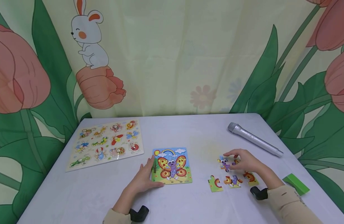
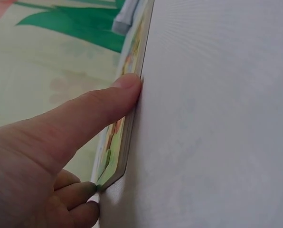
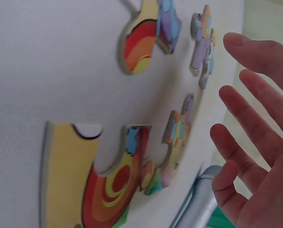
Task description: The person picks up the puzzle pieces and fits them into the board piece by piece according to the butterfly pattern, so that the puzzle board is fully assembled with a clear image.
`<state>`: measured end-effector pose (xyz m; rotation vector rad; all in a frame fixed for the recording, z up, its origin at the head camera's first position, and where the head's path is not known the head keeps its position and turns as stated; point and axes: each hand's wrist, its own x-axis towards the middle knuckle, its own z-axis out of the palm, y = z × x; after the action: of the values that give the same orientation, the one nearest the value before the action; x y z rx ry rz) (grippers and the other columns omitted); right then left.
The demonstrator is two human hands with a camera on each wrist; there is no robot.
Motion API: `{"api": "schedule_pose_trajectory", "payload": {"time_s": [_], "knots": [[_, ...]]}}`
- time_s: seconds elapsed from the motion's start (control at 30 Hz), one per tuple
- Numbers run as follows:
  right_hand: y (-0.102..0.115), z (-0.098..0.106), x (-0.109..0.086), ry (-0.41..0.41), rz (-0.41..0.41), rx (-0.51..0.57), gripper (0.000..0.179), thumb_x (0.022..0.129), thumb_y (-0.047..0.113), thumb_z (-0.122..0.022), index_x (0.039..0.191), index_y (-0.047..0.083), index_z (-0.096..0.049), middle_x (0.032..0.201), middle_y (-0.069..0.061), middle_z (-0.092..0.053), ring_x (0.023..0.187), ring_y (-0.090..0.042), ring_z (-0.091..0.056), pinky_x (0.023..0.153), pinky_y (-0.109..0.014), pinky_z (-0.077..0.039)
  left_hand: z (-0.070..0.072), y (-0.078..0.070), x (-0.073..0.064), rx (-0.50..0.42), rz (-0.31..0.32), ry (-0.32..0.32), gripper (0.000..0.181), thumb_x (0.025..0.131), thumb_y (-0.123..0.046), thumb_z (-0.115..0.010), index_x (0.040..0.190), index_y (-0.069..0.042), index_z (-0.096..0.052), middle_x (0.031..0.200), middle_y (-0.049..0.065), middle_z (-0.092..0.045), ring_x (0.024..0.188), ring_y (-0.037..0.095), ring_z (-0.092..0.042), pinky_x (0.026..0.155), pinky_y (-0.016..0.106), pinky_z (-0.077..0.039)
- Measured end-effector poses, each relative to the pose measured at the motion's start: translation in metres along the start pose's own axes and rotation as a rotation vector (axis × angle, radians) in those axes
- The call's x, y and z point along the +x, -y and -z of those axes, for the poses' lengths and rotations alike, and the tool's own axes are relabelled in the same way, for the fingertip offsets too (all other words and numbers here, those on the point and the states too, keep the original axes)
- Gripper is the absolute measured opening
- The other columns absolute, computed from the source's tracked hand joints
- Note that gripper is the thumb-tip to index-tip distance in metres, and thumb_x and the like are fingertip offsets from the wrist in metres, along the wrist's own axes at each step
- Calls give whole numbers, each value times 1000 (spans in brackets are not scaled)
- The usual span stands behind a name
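Note:
My left hand [image 1: 142, 179] touches the near-left corner of a square butterfly puzzle board [image 1: 173, 166]. Its thumb lies straight along the board's near edge, while the other fingers meet the left edge. Over loose puzzle pieces, my right hand [image 1: 244, 160] hovers with fingers apart and holds nothing in the right wrist view. A purple piece [image 1: 224, 164] lies by its fingertips, and another is partly covered by the hand. Closer to the front lie a green piece [image 1: 214, 184], a butterfly-body piece [image 1: 233, 181] and a yellow-and-red piece [image 1: 251, 179].
An insect puzzle board [image 1: 104, 144] lies at the back left of the white-covered table [image 1: 172, 205]. A silver microphone [image 1: 255, 140] rests at the back right. Near the right sleeve sits a green block [image 1: 296, 183]. A printed curtain [image 1: 166, 56] hangs behind the table.

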<state>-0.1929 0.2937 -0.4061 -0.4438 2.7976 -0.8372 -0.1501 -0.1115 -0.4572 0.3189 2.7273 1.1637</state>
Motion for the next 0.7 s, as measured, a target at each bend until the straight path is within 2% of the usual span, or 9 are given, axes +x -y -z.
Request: {"api": "schedule_pose_trajectory", "payload": {"time_s": [0.13, 0.4, 0.7], "knots": [[-4, -3, 1, 6, -27, -17, 45, 69, 11, -79, 112, 9, -66, 108, -9, -61, 87, -23, -47, 61, -28, -45, 0, 0, 0, 1, 6, 2, 112, 63, -37, -82, 145, 0, -15, 148, 21, -18, 136, 35, -13, 110, 51, -6], [-8, -8, 4, -4, -15, -54, 40, 69, 7, -78, 108, 9, -68, 107, -9, -62, 89, -21, -51, 76, -38, -51, 0, -3, -1, -16, 28, 0, 112, 63, -35, -83, 145, 0, -16, 148, 22, -18, 135, 39, -12, 109, 54, -8], [-8, -10, 6, 2, -2, -73, 37, 70, 7, -78, 105, 8, -69, 105, -7, -62, 93, -23, -54, 81, -42, -50, 1, -3, -2, -11, 18, -4, 110, 63, -35, -83, 144, 1, -17, 147, 22, -20, 136, 37, -14, 109, 53, -8]]}}
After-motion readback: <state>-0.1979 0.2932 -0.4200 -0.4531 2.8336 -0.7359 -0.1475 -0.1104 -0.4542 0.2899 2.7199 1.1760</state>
